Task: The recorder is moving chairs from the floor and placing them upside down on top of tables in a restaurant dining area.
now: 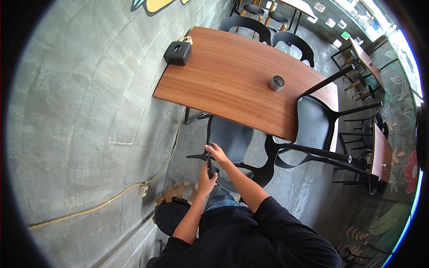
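Both of my hands are on a thin black curved piece (210, 163) seen nearly edge-on. My left hand (206, 180) grips its lower end, the thumb at the near side. Higher up, the fingers of my right hand (218, 156) pinch it. Whether this piece belongs to the black chair (231, 137) right behind it or is separate, I cannot tell. That chair stands partly under the near edge of the wooden table (228, 73). Another black chair (313, 120) lies upturned on the table's right end, its legs sticking up and outward.
On the table are a black tissue box (178, 53) by the wall and a small round metal cup (277, 83). A dark round stool (171, 216) stands at my left, near a wall socket (143, 190) and yellow conduit (90, 207). More tables and chairs stand to the right.
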Tool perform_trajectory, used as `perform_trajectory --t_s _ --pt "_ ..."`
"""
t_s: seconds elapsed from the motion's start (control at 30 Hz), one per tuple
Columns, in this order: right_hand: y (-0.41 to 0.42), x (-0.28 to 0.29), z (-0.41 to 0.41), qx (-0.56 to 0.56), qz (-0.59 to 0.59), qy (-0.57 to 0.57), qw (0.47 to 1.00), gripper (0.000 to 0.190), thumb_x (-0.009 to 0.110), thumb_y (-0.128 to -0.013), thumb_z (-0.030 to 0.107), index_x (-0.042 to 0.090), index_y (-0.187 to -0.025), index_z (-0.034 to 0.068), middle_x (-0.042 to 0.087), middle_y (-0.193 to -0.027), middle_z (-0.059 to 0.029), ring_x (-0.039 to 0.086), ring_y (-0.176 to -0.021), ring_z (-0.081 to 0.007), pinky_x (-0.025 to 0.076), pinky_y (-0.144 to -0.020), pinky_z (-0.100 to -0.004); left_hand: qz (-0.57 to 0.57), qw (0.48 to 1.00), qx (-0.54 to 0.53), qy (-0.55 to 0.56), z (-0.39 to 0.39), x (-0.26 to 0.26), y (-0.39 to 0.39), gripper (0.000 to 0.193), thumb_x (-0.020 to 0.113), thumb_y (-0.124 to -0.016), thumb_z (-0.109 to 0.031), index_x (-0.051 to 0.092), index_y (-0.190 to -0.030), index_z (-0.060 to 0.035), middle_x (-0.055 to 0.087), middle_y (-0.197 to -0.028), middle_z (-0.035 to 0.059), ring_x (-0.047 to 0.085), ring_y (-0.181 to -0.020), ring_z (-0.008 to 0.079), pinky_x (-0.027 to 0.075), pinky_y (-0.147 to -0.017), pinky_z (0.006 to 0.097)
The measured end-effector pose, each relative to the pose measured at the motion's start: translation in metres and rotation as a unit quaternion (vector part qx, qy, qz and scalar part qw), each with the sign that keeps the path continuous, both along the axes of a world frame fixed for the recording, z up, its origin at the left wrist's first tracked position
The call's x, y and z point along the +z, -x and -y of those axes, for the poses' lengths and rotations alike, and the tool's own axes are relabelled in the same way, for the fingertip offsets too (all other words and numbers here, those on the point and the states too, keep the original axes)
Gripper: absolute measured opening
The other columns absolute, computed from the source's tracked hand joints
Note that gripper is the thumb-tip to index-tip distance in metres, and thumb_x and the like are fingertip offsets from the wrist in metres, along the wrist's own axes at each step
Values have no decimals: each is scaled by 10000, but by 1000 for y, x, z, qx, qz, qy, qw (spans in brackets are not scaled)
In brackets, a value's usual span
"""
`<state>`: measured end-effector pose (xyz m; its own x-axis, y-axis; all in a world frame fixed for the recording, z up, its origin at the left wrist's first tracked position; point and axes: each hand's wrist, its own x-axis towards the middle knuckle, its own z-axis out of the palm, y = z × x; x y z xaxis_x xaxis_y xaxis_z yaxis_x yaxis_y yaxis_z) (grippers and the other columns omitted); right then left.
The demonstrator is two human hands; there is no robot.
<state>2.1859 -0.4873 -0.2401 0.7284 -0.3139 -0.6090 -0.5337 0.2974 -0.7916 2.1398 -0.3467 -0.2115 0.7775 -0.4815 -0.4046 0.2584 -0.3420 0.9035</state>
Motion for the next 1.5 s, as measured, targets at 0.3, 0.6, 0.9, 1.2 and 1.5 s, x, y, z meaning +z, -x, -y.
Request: perform_trajectory --t_s 0.3,0.6,0.9,1.2,1.5 --pt "46 -3 6 -160 26 -168 972 94 540 -811 79 464 -758 84 416 -581 18 386 -469 -72 304 -438 -232 -73 988 -109 79 -14 3 59 667 650 -880 -142 294 -1430 -13 374 -1411 149 557 -1093 249 574 -734 333" --pt "102 30 63 -135 112 -237 956 63 497 -822 102 455 -789 69 415 -597 -26 386 -498 -119 337 -492 -271 -264 963 -25 -55 -60 -61 29 498 564 -939 -317 429 -1360 -88 523 -1289 73 554 -1034 176 473 -855 354" --pt "230 103 111 -77 237 -392 886 188 446 -656 120 344 -812 93 334 -637 -35 331 -592 -151 328 -627 -296 -414 852 310 77 -74 -78 -16 1032 613 -760 -670 144 -1498 -121 317 -1466 165 337 -1338 357 286 -1080 535" --pt "308 135 81 -79 239 -462 850 244 460 -610 119 350 -825 85 343 -643 -30 327 -587 -141 318 -623 -282 -415 743 487 198 -98 -111 14 408 618 -801 -476 484 -786 -91 520 -692 64 522 -607 207 490 -618 379" --pt "425 114 93 -150 156 -353 910 235 477 -746 174 517 -916 16 524 -749 -98 545 -716 -243 455 -860 -388 -374 783 395 303 -80 -18 69 263 578 -821 -218 406 -653 -111 413 -601 3 478 -581 162 476 -678 341"
